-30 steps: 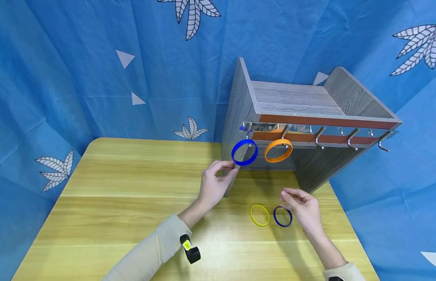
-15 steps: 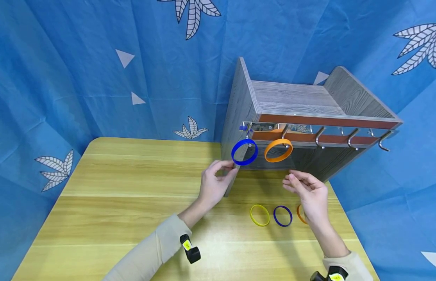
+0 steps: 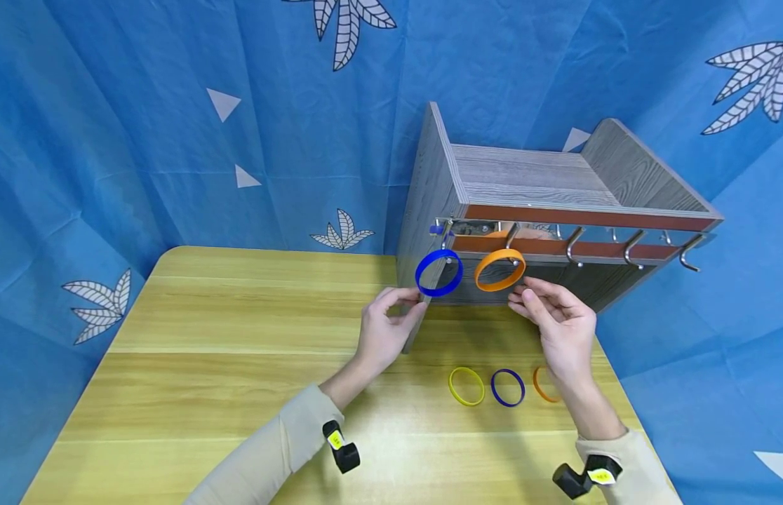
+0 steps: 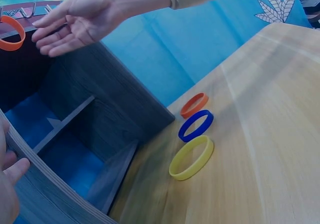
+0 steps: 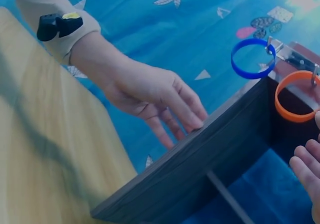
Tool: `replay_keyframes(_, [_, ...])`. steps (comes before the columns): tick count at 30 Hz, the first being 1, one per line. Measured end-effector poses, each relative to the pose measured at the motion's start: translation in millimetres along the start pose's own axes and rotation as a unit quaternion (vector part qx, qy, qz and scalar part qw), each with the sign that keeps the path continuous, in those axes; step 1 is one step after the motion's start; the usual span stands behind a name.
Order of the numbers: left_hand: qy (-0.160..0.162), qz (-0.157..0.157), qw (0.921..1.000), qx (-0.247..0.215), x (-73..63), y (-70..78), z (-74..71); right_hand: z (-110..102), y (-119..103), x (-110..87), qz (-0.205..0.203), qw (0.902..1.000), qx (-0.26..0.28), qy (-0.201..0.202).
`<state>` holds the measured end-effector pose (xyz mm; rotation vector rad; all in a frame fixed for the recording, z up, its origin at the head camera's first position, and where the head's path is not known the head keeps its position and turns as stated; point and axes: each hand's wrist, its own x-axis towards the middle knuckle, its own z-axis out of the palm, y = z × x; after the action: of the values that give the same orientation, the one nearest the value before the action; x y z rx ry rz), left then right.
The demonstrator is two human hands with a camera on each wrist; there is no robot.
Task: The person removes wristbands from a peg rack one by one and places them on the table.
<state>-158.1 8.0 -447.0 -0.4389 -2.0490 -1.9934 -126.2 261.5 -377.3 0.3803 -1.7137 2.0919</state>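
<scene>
My left hand [image 3: 385,326] grips the front edge of the left side panel [image 5: 220,119] of a grey wood-grain shelf. On the first hook hangs a blue wristband [image 3: 439,273], just above that hand. An orange wristband [image 3: 500,271] hangs on the second hook. My right hand [image 3: 560,330] is raised at the lower right of the orange wristband, fingertips close to its rim. The left wrist view shows this right hand [image 4: 85,22] with its fingers extended and nothing in them. On the table lie a yellow wristband [image 4: 192,157], a dark blue one [image 4: 196,126] and another orange one [image 4: 194,105].
The shelf's hook rail [image 3: 593,235] carries several metal hooks; those toward the right, such as the end hook [image 3: 688,256], hold nothing. A wood-look table [image 3: 240,337] lies beneath, with a blue patterned curtain [image 3: 177,140] behind.
My right hand has risen from above the table wristbands to the hanging orange wristband, uncovering part of the orange one on the table. My left hand stays on the panel.
</scene>
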Motion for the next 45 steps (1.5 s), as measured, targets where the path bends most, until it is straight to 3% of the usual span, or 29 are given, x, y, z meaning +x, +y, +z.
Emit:
replay_keyframes(16, [0.002, 0.002, 1.0000, 0.003, -0.8, 0.2, 0.1, 16.5, -12.0, 14.9, -0.028, 0.9995, 0.013, 0.000])
replay_keyframes(31, [0.000, 0.002, 1.0000, -0.001, -0.2, 1.2, 0.0, 27.2, -11.9, 17.9, -0.019, 0.9993, 0.029, 0.016])
replay_keyframes(45, [0.005, -0.003, 1.0000, -0.005, 0.0, 0.3, 0.7, 28.3, -18.4, 18.1, -0.003, 0.9948, 0.100, -0.013])
